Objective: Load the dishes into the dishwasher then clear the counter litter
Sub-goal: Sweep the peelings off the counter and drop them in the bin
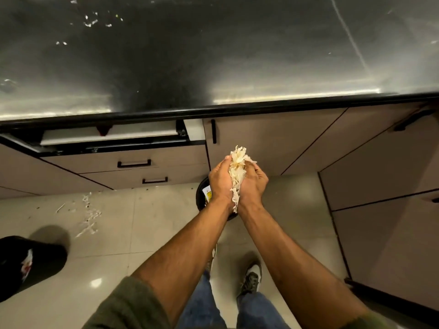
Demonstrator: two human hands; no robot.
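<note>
A bunch of pale, papery peel scraps (236,172) is cupped between my left hand (219,180) and my right hand (253,182), fingers curled round it from both sides. The hands are held together below the counter edge, directly above a small black bin (202,194) on the floor, which holds a yellow wrapper. My arms hide most of the bin. A few small scraps (91,21) lie on the dark counter (166,55) at the far left. The dishwasher door (111,136) under the counter stands slightly ajar.
More pale scraps (89,217) are scattered on the tiled floor at left. A black shoe-like object (28,264) lies at the lower left. Cabinet drawers with black handles (134,163) face me; a cabinet run (380,198) closes the right side. My feet (251,279) stand below.
</note>
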